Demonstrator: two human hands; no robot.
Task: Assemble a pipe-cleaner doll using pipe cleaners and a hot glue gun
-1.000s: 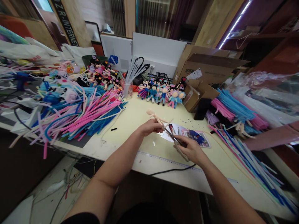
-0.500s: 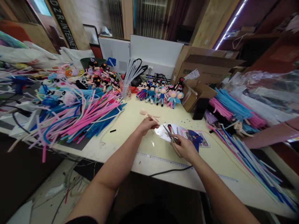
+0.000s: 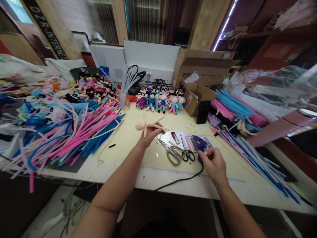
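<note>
My left hand (image 3: 150, 135) is closed around the limbs of a beige pipe-cleaner doll figure (image 3: 141, 125), whose round head points left and whose thin limbs stick out. My right hand (image 3: 215, 165) pinches the handle end of a blue glue gun (image 3: 201, 143), which lies on a printed card (image 3: 210, 142) with its black cord (image 3: 178, 180) trailing toward the table edge. Between my hands lie large scissors (image 3: 173, 155) with greyish handles, smaller black-handled scissors (image 3: 190, 155) and a lighter (image 3: 175, 136). They rest partly on a white sheet.
Pink, blue and white pipe cleaners (image 3: 94, 132) pile up on the left, more bundles (image 3: 232, 105) on the right. Several finished dolls (image 3: 162, 100) stand at the back, beside cardboard boxes (image 3: 200, 96) and a cup of glue sticks (image 3: 123, 99). A clear ruler (image 3: 170, 171) runs along the front.
My right hand has put the large scissors down on the table and moved right to the glue gun. The doll figure in my left hand has turned, showing more limbs. The view has shifted right.
</note>
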